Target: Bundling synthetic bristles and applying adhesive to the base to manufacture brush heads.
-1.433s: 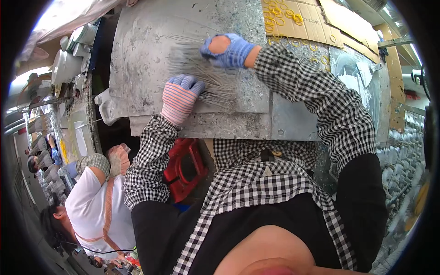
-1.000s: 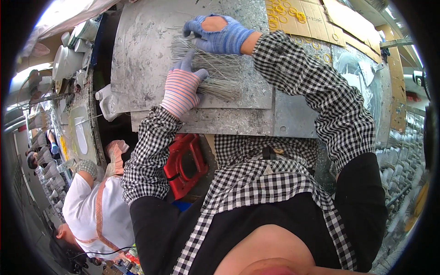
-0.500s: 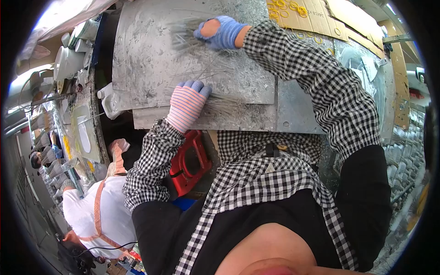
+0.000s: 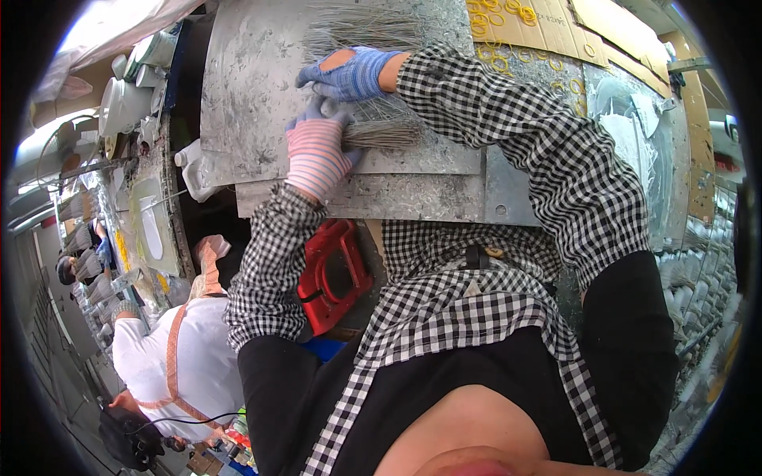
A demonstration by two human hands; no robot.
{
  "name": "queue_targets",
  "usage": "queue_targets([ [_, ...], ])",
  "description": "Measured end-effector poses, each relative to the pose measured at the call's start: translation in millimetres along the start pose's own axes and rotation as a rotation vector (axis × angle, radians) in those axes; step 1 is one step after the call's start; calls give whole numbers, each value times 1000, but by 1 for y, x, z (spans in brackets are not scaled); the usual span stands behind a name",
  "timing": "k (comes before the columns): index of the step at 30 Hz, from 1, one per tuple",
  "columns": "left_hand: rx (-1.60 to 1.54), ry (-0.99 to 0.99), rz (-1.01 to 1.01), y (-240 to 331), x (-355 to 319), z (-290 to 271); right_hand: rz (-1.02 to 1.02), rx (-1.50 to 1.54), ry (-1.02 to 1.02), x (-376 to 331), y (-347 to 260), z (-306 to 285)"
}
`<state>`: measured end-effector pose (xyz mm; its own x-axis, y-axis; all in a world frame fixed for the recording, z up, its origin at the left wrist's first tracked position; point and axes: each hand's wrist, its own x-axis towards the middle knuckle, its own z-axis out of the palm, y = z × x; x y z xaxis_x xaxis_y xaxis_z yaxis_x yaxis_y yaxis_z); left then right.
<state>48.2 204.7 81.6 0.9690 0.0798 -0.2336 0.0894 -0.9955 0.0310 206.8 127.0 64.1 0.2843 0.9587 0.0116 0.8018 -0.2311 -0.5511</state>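
Bristling Beside a Striped Glove, Grey Strands Lie Across a Scuffed Worktop

A bundle of thin, straight, wire-like strands [image 4: 385,133] lies on the flat, metallic-looking worktop [image 4: 254,103], its grey surface scratched and blotched. The bundle's left end meets the left hand [image 4: 321,151], between thumb and forefinger; its free end points to the person's right, the long axis running almost side to side. The thumb is spread below the bundle and the other fingers reach above it, though whether they grip it cannot be told.

Just above, the right hand [image 4: 349,73] lies palm down over looser strands, its fingers pointing left; what they hold underneath, if anything, is hidden. Beyond it, a larger heap of matching strands [image 4: 365,28] also stretches mainly sideways, some crossing at a slant.

Both gloves are knitted: the left striped pale pink and blue-grey with bluish fingers, the right blue with an opening across the back. Black-and-white checked sleeves [image 4: 548,166] cover the forearms.

At upper right, glossy yellow rings [image 4: 496,59] are scattered around brown cardboard [image 4: 559,36]. A white plastic jug [image 4: 198,168] stands left of the worktop; a red plastic frame [image 4: 337,274] sits below. At lower left is a co-worker [image 4: 198,357] in white.
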Motion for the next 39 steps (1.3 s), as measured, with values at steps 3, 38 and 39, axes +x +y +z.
queue_targets([
  [3, 124, 277, 143, -8, -11, 33, 25, -145, -20, -4, 17, 12],
  [38, -2735, -669, 344, 177, -19, -19, 57, 749, 1024, -225, -131, -106],
  [39, -2742, -674, 360, 190, -17, -23, -110, 578, 969, -238, -120, -96],
])
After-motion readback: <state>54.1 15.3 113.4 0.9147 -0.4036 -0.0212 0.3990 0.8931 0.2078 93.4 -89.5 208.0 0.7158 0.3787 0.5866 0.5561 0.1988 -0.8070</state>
